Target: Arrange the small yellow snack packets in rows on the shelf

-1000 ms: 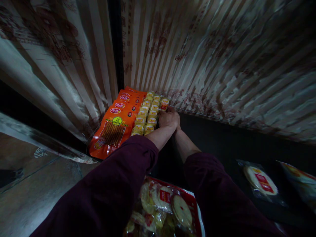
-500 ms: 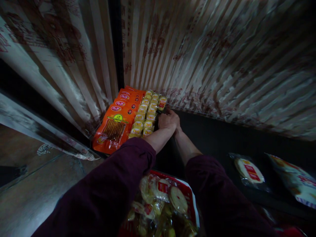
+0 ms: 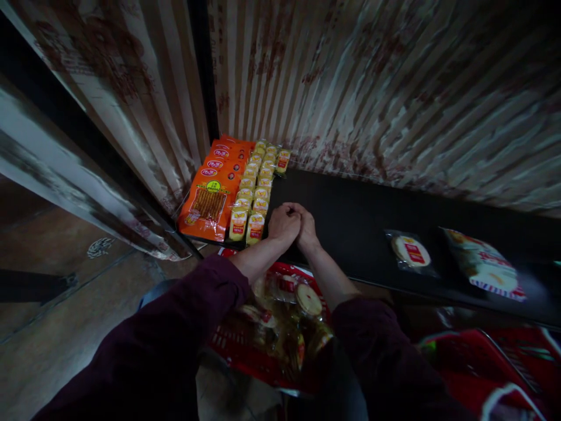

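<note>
My left hand (image 3: 284,225) and my right hand (image 3: 305,222) meet over the black shelf (image 3: 346,204), just right of two rows of small yellow wrapped snacks (image 3: 262,181). Fingers of both hands are curled together, and whatever they may hold is hidden. One more yellow snack (image 3: 283,162) lies at the back, right of the rows. Orange packets (image 3: 210,199) overlap in a column at the shelf's left end. Below my wrists is a red basket (image 3: 258,361) of wrapped snacks.
Farther right on the shelf lie a round wrapped cake (image 3: 411,251) and a white-and-blue bag (image 3: 486,263). Another red basket (image 3: 473,356) is at the lower right. A pleated curtain (image 3: 350,88) hangs behind, and a dark post (image 3: 204,70) stands at the left corner.
Both hands have drawn back toward me from the rear of the rows, and now sit beside the front part. The view has shifted, showing more of the front snacks and the baskets.
</note>
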The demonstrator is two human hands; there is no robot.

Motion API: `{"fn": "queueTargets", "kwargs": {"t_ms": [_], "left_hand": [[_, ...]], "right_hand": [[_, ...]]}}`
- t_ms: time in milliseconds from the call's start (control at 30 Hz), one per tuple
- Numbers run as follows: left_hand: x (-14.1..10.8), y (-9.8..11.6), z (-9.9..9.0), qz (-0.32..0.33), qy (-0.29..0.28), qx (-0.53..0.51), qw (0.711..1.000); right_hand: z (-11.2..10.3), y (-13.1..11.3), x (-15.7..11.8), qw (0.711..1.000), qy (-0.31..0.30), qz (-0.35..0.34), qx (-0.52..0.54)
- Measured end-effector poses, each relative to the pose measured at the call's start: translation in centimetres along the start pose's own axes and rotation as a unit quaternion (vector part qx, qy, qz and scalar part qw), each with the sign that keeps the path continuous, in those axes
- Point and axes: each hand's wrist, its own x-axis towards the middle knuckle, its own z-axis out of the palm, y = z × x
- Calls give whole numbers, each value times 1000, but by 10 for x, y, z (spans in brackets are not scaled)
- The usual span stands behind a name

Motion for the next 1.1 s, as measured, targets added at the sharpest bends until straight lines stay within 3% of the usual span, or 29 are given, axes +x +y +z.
{"fn": "queueTargets", "kwargs": {"t_ms": [167, 400, 567, 867, 1100], "left_hand": [[-26, -11, -14, -1, -26, 0, 1000], [-62, -35, -39, 93, -44, 55, 993], [-88, -57, -45, 158, -27, 86, 983], [-68, -58, -53, 234, -79, 91, 965], [-64, -56, -44, 250, -49, 62, 965]], "right_hand": [[-6, -19, -35, 1000, -3, 5, -2], [-7, -49, -89, 996, -45, -63, -52], [-5, -62, -129, 992, -27, -96, -76], [-9, -59, -129, 994, 0, -91, -64], [-8, -59, -126, 995, 59, -71, -48]]}}
